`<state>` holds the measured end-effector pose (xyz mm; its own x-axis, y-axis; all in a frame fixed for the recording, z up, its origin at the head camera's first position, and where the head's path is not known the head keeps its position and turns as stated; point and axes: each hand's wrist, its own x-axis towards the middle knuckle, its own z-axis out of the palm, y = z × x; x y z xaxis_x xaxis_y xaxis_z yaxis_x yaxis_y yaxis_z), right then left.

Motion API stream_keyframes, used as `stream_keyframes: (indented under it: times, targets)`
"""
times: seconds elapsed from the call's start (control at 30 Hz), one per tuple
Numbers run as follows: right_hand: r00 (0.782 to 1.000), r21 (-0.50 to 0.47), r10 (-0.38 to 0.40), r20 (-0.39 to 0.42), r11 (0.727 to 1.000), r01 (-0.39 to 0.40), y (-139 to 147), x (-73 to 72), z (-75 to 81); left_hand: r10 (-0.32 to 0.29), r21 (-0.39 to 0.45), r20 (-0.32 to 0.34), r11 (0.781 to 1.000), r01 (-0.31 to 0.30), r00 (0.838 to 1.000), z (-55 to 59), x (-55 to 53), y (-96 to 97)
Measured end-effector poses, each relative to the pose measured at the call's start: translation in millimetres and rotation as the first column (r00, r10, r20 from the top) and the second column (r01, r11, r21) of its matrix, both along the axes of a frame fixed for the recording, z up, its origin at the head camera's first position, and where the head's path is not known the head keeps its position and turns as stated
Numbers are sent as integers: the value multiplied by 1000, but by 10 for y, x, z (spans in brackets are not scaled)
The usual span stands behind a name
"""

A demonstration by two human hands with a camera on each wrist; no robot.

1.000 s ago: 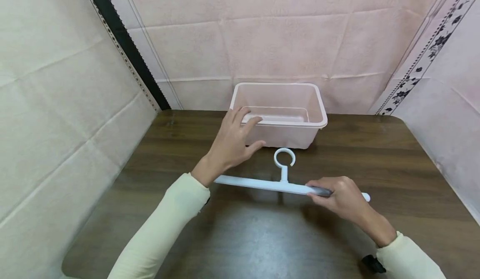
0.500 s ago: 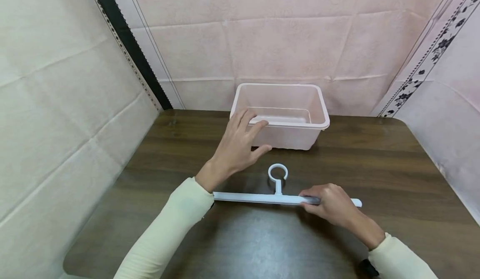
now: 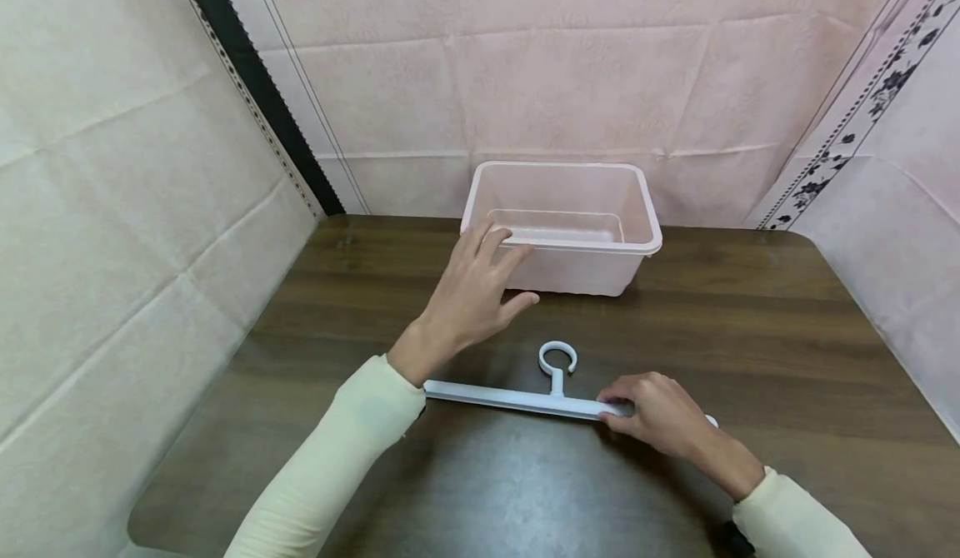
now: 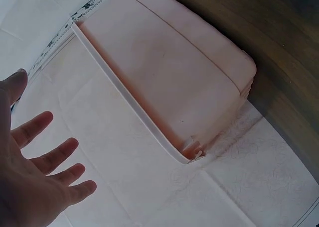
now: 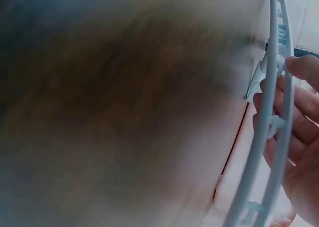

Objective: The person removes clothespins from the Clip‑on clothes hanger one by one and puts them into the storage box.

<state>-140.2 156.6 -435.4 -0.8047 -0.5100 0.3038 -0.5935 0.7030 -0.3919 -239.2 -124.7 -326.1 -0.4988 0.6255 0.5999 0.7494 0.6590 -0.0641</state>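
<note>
A pale blue-white plastic clothes hanger (image 3: 517, 398) lies level, low over the table, its round hook pointing toward the back. My right hand (image 3: 663, 416) grips the bar near its right end, thumb and fingers on either side. The right wrist view shows two parallel rails of the hanger (image 5: 257, 147) running past the fingers. A small greyish patch shows at the fingertips in the head view; its kind is unclear. My left hand (image 3: 468, 291) holds nothing, fingers spread, in front of a pale pink plastic bin (image 3: 570, 271). The left forearm covers the hanger's left end.
The bin stands at the back of a dark brown wooden table (image 3: 360, 291). Pale cloth (image 3: 570, 83) hangs behind it, and more cloth rises on the left and right sides. Table surface shows between the bin and the hanger.
My right hand has brought the hanger down toward the table, nearer to me and slightly left. The hook has moved away from the bin. My left hand has barely moved.
</note>
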Motion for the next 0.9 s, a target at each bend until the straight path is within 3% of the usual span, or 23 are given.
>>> stream_keyframes:
  times: [0.33, 0.57, 0.8, 0.9]
  targets:
    - [999, 95, -10, 46, 995, 5, 5, -3, -12, 20, -47, 15, 999, -19, 1000, 19, 68, -20]
    - [998, 102, 26, 64, 994, -33, -3, -35, 7, 30, -52, 38, 998, -28, 999, 37, 96, -40]
    - [999, 105, 28, 18, 994, -30, 28, -45, 16, 33, -58, 68, 998, -29, 997, 34, 127, -45]
    - [999, 81, 3, -47, 997, 0, 65, -63, 91, 35, -68, 73, 997, -30, 997, 34, 144, -53]
